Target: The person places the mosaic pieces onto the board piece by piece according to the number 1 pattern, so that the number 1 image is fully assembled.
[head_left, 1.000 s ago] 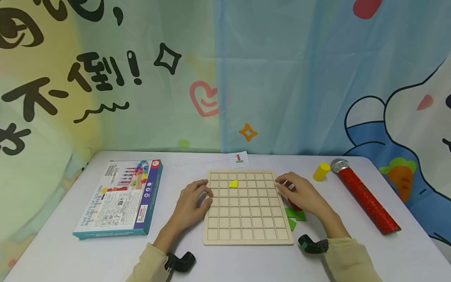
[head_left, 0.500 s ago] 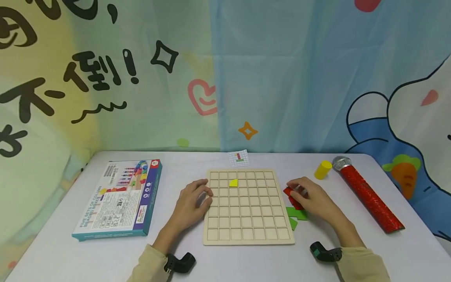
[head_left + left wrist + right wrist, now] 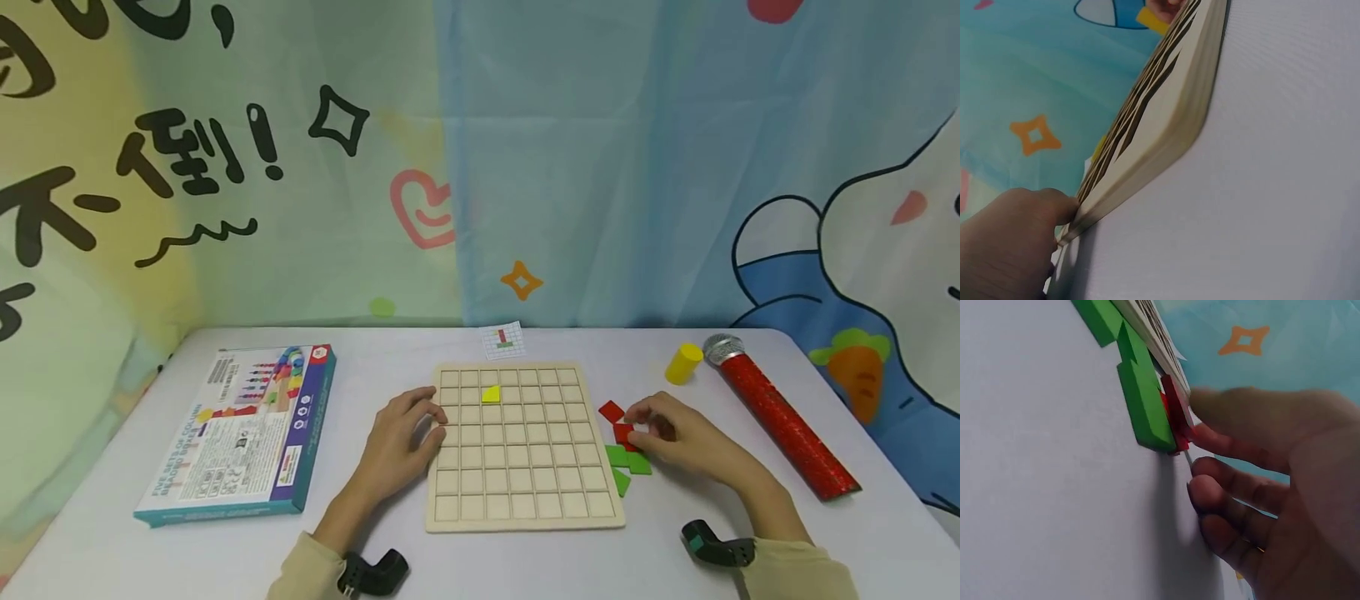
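In the head view a pale wooden grid board (image 3: 525, 528) lies mid-table, with one yellow tile (image 3: 491, 394) in an upper cell. My left hand (image 3: 401, 437) rests against the board's left edge, fingers loosely bent; the left wrist view shows the thumb (image 3: 1057, 206) touching that edge. To the board's right, my right hand (image 3: 693, 437) pinches a red tile (image 3: 1177, 406) between thumb and index finger, tilted beside green pieces (image 3: 1144, 409). Another red tile (image 3: 611, 412) lies just beyond, untouched. A green triangle (image 3: 621, 482) lies nearer to me.
A small grid card (image 3: 503, 341) with a coloured pattern lies behind the board. At left is a flat printed box (image 3: 225, 433). On the right are a yellow cylinder (image 3: 684, 364) and a red glittery microphone-shaped tube (image 3: 787, 425). A printed curtain (image 3: 570, 167) hangs behind the table.
My right hand has moved from the board's right edge to the red pieces, drawing back towards me and uncovering the far red tile. My left hand stays at the board's left edge.
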`<state>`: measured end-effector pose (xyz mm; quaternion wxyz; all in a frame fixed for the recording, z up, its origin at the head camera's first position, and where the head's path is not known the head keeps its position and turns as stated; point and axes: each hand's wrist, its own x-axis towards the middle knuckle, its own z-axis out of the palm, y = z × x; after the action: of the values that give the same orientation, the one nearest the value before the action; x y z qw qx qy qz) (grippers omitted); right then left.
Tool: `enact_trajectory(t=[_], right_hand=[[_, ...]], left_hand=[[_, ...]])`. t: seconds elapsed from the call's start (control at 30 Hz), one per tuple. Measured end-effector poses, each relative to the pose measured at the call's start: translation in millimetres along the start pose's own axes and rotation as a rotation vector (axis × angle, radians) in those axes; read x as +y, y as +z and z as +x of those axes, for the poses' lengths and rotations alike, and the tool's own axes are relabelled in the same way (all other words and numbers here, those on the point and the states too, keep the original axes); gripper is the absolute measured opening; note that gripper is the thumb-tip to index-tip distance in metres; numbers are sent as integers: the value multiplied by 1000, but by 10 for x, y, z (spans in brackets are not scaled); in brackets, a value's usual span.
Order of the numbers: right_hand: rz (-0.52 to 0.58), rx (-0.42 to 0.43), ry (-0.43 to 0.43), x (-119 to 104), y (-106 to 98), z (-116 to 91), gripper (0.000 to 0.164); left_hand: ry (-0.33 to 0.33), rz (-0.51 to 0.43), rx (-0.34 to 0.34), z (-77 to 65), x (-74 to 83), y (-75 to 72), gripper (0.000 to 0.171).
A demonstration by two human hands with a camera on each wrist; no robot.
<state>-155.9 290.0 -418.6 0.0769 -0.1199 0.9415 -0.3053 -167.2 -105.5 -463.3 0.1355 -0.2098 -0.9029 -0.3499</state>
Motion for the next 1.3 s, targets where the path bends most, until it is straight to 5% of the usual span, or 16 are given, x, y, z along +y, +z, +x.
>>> enact_trajectory(t=[0.53,1.0,1.3], right_hand=[[-88,86,10,-25,129,-57,28],[-19,111,58,-174,158,55,32],[-8,152,11,-321,162,177,26]], left_hand=[[31,75,12,-53,68,0,11],[29,55,-2,-31,54,27,10],[29,61,19,-20,55,17,9]])
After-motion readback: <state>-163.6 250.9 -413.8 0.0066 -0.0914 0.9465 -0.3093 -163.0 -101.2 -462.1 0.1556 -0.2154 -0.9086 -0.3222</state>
